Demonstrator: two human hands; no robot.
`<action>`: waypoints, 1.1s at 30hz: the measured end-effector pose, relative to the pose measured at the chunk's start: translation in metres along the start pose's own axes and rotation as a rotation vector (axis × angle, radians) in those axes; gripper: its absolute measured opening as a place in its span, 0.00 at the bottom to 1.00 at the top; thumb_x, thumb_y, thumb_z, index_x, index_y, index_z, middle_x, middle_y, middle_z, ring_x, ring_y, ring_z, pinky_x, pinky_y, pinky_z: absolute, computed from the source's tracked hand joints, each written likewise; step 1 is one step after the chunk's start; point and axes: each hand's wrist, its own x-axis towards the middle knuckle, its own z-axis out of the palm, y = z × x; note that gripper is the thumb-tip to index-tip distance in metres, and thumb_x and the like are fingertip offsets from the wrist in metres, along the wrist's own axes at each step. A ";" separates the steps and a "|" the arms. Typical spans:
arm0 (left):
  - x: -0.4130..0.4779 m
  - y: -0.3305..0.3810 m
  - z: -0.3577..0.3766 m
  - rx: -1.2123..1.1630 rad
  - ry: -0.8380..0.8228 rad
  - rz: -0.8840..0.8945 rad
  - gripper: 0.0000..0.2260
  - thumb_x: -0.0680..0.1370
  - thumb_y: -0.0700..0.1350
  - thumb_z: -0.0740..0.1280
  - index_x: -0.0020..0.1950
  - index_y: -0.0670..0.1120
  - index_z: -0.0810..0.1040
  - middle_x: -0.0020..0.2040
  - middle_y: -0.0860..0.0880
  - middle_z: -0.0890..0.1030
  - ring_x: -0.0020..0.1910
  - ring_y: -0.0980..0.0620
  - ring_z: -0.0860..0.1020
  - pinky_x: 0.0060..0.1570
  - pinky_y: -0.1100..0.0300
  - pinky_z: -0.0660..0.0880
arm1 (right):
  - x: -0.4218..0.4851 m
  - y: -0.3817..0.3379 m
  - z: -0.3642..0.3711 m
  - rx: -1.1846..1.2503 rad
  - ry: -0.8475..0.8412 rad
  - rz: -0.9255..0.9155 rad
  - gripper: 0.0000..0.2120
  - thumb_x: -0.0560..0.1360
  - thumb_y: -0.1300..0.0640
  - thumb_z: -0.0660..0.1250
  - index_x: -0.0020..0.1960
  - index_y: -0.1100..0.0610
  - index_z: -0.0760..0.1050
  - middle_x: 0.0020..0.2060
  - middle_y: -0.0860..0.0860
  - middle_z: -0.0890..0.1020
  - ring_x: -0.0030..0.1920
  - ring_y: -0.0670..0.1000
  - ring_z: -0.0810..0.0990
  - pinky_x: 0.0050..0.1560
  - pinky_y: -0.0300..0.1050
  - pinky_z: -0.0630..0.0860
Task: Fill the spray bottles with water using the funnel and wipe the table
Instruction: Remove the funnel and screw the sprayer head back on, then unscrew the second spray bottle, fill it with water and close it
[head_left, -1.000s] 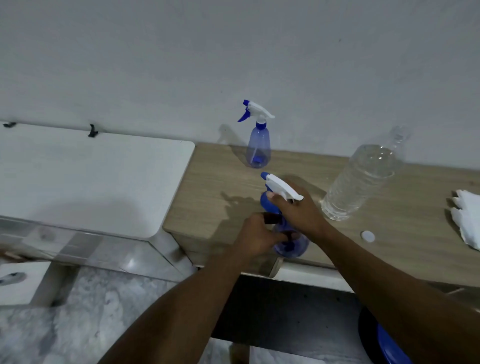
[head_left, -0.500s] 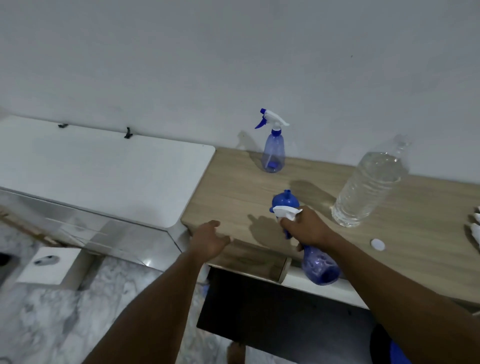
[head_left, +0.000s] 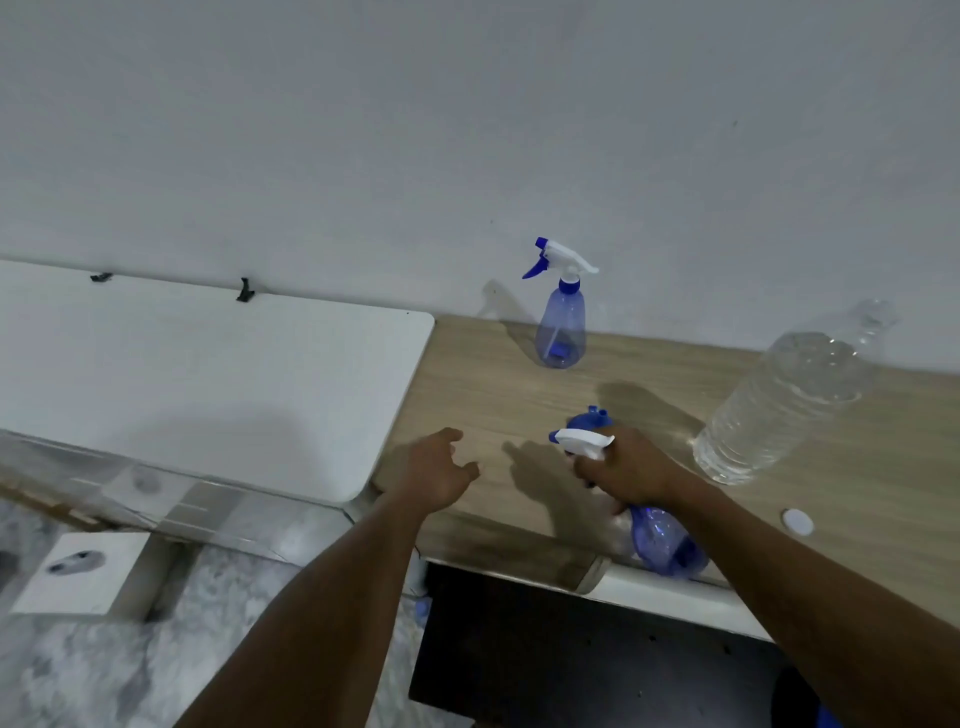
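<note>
While gripping the near spray bottle (head_left: 667, 543) by its neck with the right hand (head_left: 631, 470), holds it tilted, white trigger head (head_left: 582, 441) pointing left and away, blue base toward the body and over the front edge of the wooden table (head_left: 493, 395). Fingers curled tight round the neck just under the trigger head.

Holds the left hand (head_left: 439, 470) loose and released over the table's front left corner, fingers spread and slightly bent, grasping nothing; cannot tell whether touching the wood. Apart from the right hand, with wood showing between.

Just behind the trigger head, partly hidden: a blue domed piece (head_left: 589, 418) with a small nub on top. At the back, near the wall (head_left: 467, 130): a 2nd spray bottle (head_left: 561, 332), upright, trigger head fitted, nozzle to the left. To the right: a clear water bottle (head_left: 784, 400), standing, mostly full, top blurred. Near the right forearm, flat on the wood: 1 white cap (head_left: 798, 522). Against the table's left side: a white surface (head_left: 208, 374) with 2 black clips (head_left: 244, 291) at its back edge.
</note>
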 end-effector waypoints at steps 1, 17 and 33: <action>0.004 0.000 -0.002 0.009 0.001 0.007 0.28 0.77 0.54 0.71 0.74 0.48 0.69 0.68 0.48 0.77 0.66 0.50 0.75 0.55 0.66 0.64 | 0.003 0.000 0.002 -0.030 0.007 0.008 0.07 0.75 0.57 0.68 0.49 0.61 0.79 0.40 0.62 0.83 0.32 0.53 0.80 0.26 0.43 0.78; 0.073 -0.007 -0.055 -0.076 0.124 0.078 0.25 0.73 0.53 0.74 0.68 0.52 0.74 0.58 0.50 0.81 0.59 0.49 0.79 0.62 0.55 0.73 | 0.084 -0.113 -0.024 -0.027 0.303 -0.357 0.11 0.72 0.50 0.75 0.45 0.56 0.77 0.36 0.49 0.80 0.36 0.46 0.77 0.36 0.36 0.71; 0.142 0.012 -0.072 0.007 0.054 0.213 0.28 0.76 0.52 0.71 0.74 0.51 0.68 0.68 0.49 0.75 0.65 0.48 0.76 0.64 0.53 0.73 | 0.236 -0.159 -0.012 -0.434 0.342 -0.266 0.06 0.76 0.59 0.67 0.52 0.58 0.76 0.48 0.55 0.81 0.46 0.57 0.80 0.47 0.54 0.79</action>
